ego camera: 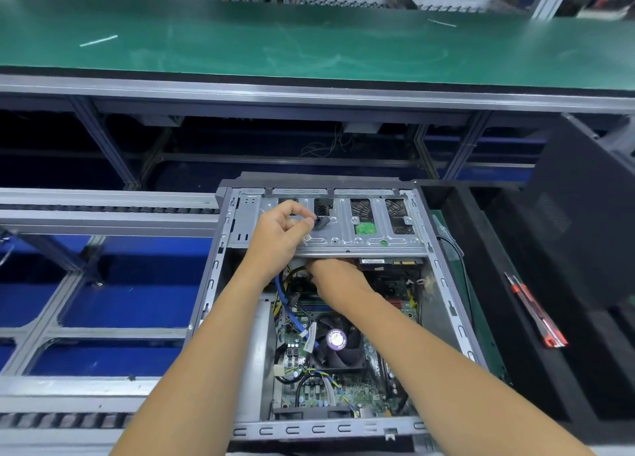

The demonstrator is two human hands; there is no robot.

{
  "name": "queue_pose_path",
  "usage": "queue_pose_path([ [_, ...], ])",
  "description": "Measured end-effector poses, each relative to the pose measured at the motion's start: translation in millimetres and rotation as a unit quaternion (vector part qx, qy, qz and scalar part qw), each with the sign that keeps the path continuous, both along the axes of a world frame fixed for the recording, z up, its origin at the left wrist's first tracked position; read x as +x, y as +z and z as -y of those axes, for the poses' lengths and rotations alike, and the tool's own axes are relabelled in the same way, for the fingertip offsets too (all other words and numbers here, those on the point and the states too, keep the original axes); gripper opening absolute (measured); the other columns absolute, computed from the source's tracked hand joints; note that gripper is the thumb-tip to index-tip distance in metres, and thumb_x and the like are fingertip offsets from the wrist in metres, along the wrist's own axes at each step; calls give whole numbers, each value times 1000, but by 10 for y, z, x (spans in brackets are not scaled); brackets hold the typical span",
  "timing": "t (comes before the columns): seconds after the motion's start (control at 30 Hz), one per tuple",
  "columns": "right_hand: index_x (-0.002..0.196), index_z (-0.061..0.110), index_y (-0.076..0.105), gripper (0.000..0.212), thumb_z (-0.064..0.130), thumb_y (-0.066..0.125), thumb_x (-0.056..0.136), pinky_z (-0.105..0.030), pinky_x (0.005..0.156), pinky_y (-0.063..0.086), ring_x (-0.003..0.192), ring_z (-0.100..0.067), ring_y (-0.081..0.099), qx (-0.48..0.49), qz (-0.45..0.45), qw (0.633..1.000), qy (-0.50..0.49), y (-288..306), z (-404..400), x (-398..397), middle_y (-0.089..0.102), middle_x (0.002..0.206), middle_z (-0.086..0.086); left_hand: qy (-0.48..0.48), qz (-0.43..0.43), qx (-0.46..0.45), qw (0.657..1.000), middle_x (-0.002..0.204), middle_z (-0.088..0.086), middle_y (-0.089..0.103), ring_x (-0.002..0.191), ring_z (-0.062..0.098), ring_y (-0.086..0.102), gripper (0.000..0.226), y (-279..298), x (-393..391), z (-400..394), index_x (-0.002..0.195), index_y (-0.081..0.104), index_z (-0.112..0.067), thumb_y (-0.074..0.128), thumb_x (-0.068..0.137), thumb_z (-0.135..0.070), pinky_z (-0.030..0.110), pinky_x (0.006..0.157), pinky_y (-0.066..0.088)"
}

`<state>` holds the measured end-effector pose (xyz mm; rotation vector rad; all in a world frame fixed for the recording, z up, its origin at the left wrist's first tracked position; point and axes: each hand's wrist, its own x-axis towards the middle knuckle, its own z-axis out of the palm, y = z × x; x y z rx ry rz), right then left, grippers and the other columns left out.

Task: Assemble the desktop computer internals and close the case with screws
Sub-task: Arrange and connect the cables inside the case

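Note:
An open grey desktop case (220, 283) lies on its side in front of me, with the motherboard (343, 387) and a black CPU fan (338, 345) showing inside. Above the metal drive cage (364, 239), my left hand (281, 232) pinches the dark connector (321, 222) of a blue cable (281, 294). My right hand (330, 276) reaches under the cage's lower edge, so its fingers are hidden. A drive with a white label (378, 262) sits just below the cage.
A black side panel (515, 318) lies to the right of the case with a red-handled screwdriver (536, 311) on it. Grey roller rails (103, 211) run along the left. A green-topped bench (309, 43) spans the far side.

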<state>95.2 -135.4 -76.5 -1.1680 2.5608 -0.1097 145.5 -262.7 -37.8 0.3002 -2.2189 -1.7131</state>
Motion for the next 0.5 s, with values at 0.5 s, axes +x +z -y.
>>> queue_pose_path([
  [0.5,58,8,40,27,11,53,81,-31,52,30,55,-31,43,-55,50,996,39,176,3,303,41,57,-9,6,2,2,1000,47,-6,37,40,6,27,12,14,-2,-18,86,62,-27,58,92,-18,9,42,30],
])
